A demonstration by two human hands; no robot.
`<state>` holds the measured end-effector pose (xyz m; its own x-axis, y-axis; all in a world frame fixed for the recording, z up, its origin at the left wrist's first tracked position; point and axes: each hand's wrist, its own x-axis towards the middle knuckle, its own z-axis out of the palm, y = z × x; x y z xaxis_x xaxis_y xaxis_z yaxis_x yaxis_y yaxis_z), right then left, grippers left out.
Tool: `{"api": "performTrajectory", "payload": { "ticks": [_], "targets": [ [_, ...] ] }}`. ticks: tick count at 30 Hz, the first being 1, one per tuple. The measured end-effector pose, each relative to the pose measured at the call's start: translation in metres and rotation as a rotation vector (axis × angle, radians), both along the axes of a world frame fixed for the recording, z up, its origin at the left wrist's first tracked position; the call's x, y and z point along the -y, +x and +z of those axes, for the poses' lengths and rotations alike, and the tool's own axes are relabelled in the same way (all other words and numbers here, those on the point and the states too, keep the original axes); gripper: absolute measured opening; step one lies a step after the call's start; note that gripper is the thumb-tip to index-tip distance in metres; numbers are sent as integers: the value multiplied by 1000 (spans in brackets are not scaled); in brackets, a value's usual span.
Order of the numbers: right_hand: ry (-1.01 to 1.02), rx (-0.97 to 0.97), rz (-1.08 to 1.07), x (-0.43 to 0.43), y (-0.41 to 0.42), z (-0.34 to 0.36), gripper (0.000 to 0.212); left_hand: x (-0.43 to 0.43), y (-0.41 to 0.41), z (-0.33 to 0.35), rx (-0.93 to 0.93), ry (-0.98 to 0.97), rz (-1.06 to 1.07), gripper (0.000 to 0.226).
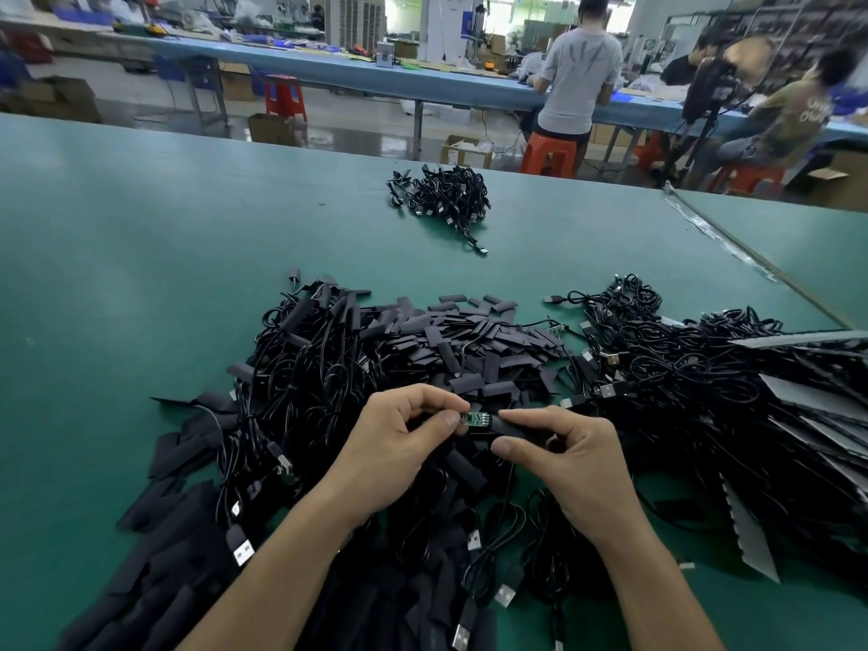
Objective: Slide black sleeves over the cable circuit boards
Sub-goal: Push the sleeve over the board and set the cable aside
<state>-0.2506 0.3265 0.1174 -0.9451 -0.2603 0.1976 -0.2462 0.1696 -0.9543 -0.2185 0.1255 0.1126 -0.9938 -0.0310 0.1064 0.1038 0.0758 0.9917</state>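
Observation:
My left hand (399, 444) pinches a small green circuit board (472, 419) at its left end, above a heap of black cables. My right hand (568, 458) pinches a black sleeve (509, 427) whose open end covers the board's right end. Loose black sleeves (451, 340) lie in a pile just beyond my hands. Black USB cables (310, 368) are tangled to the left, and another bare board (556, 330) shows farther back.
A small bundle of cables (441, 195) lies far out on the green table (141, 237). A big mass of cables (714, 382) with grey strips fills the right. Behind the table, people sit on orange stools (547, 155) at a blue bench.

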Motion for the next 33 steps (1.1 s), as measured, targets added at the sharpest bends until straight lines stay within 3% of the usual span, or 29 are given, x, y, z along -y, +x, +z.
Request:
{"api": "performTrajectory", "payload": {
  "ticks": [14,22,27,33],
  "targets": [
    [-131,67,18,3,-2,0,28,3,-1,-1,6,-64,-26,19],
    [91,1,-20,1,-1,-2,30,3,-1,-2,-3,-88,-19,19],
    [59,-16,-39,1,0,-1,31,2,2,1,6,-7,-68,17],
    [107,21,22,0,1,0,30,3,2,0,57,-64,-94,17]
  ]
}}
